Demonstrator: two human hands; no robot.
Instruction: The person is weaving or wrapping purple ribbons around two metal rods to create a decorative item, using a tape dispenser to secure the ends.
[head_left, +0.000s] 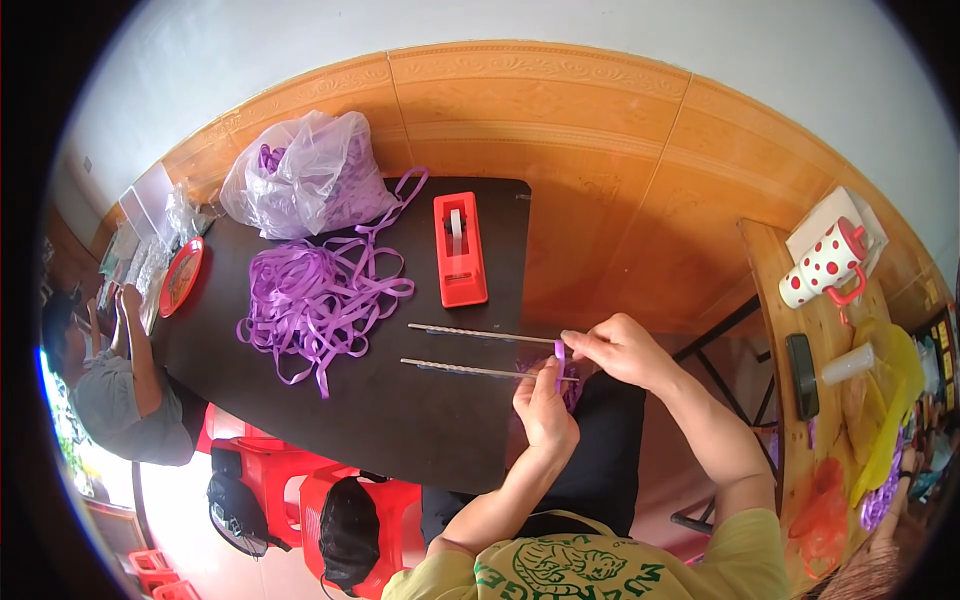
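Both hands pinch one purple ribbon strip at the worktop's near edge.

Left hand (pixel 545 408) and right hand (pixel 620 348) each have fingers closed on the short ribbon strip (pixel 560 356), held upright over two thin rods (pixel 480 352). It looks light, limp and slick, best pinched near its ends. Left of the grip lie a ribbon heap (pixel 315 298) and red tape dispenser (pixel 460 250). Fingers hide the strip's lower end.

Dark table (pixel 400 420), purple ribbon heap (pixel 310 295), red tape dispenser (pixel 459 249), two thin rods, perhaps metal (pixel 470 370)
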